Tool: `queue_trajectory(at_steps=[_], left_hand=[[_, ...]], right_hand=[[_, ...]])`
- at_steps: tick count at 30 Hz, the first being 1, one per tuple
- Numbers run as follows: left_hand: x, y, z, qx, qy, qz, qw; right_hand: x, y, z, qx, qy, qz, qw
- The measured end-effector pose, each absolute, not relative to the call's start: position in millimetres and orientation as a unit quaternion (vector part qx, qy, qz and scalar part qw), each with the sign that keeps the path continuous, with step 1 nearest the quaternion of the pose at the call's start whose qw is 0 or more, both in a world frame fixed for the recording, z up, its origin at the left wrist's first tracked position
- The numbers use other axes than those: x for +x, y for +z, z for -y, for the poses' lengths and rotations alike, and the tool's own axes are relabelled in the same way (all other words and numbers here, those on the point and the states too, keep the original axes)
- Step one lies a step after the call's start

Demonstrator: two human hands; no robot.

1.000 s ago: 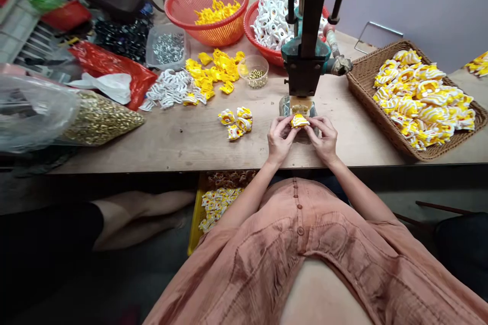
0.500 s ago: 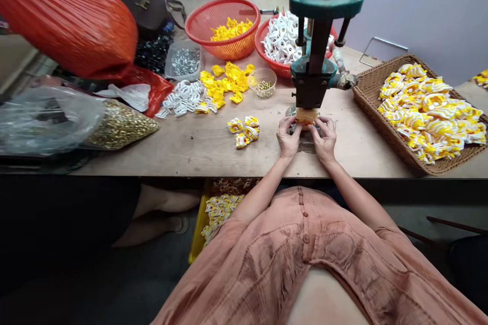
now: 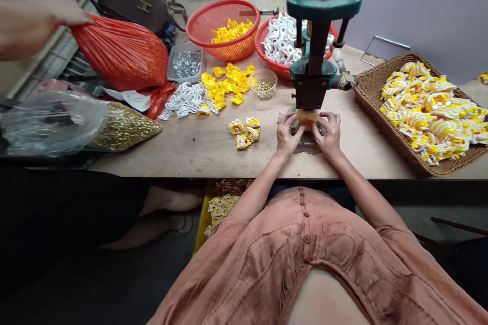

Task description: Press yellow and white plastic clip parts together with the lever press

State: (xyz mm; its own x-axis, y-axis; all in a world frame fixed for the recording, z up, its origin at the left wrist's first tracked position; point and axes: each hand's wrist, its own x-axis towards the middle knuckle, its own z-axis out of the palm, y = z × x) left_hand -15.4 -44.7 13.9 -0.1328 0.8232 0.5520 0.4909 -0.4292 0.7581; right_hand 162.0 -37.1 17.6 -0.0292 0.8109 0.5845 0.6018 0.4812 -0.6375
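Observation:
My left hand [image 3: 287, 136] and my right hand [image 3: 328, 134] are at the foot of a hand press [image 3: 312, 89], one on each side of its ram. Thumbs and fingertips close from both sides on a small yellow plastic piece [image 3: 307, 121] under the pale block [image 3: 306, 113] at the press's lower end. Fingers and block cover most of that piece. Left of my left hand, several yellow-and-white plastic pieces [image 3: 244, 132] lie in a small cluster on the wooden table [image 3: 183, 155].
Loose yellow parts [image 3: 229, 84], white parts [image 3: 185, 100] and a tub of brass rings [image 3: 263, 84] lie behind. Red baskets [image 3: 224, 48] stand farther back. A wicker tray [image 3: 389, 134] of pieces is at right. Another person's hand [image 3: 41, 18] grips a red bag [image 3: 122, 56] at left.
Another person's hand has come into view at the left, and the red bag has shifted right and down. My hands stay at the press, the right slightly farther right.

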Motion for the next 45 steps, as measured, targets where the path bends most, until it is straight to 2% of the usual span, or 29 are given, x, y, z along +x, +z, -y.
queue_trajectory(at_steps=[8,13,18,21,26,29,32,35,38,41,45], left_hand=[[-20.2,15.4,46.1,0.671,0.533,-0.497,0.135],[-19.3,12.1,45.7,0.669,0.555,-0.473,0.145],[-20.9,13.2,40.9,0.669,0.549,-0.466,0.183],[-24.4,13.9,38.3,0.661,0.546,-0.471,0.208],[-31.4,6.8,45.0,0.673,0.511,-0.476,0.244],[-30.6,-2.5,54.2,0.683,0.454,-0.499,0.281],[-26.3,-10.9,59.5,0.69,0.425,-0.505,0.297],[-23.1,-14.7,59.4,0.695,0.426,-0.502,0.289],[-21.9,-15.9,57.8,0.695,0.435,-0.504,0.272],[-20.6,-17.1,57.5,0.695,0.437,-0.51,0.257],[-18.9,-17.0,58.9,0.695,0.438,-0.515,0.245]], right_hand=[[166.1,11.4,36.8,-0.468,0.126,0.72,0.497],[168.2,12.1,35.0,-0.435,0.106,0.718,0.533],[166.4,13.4,37.7,-0.446,0.123,0.713,0.527],[173.9,20.5,38.2,-0.454,0.211,0.687,0.527],[195.3,56.9,-7.0,-0.515,0.474,0.491,0.519],[195.6,105.6,-59.7,-0.503,0.594,0.422,0.465],[188.3,175.7,-99.3,-0.476,0.64,0.413,0.44],[187.0,245.7,-93.4,-0.434,0.575,0.493,0.488],[193.9,277.4,-37.2,-0.369,0.383,0.634,0.561],[198.7,244.3,35.3,-0.303,0.198,0.717,0.596],[204.3,142.7,86.1,-0.268,0.009,0.806,0.528]])
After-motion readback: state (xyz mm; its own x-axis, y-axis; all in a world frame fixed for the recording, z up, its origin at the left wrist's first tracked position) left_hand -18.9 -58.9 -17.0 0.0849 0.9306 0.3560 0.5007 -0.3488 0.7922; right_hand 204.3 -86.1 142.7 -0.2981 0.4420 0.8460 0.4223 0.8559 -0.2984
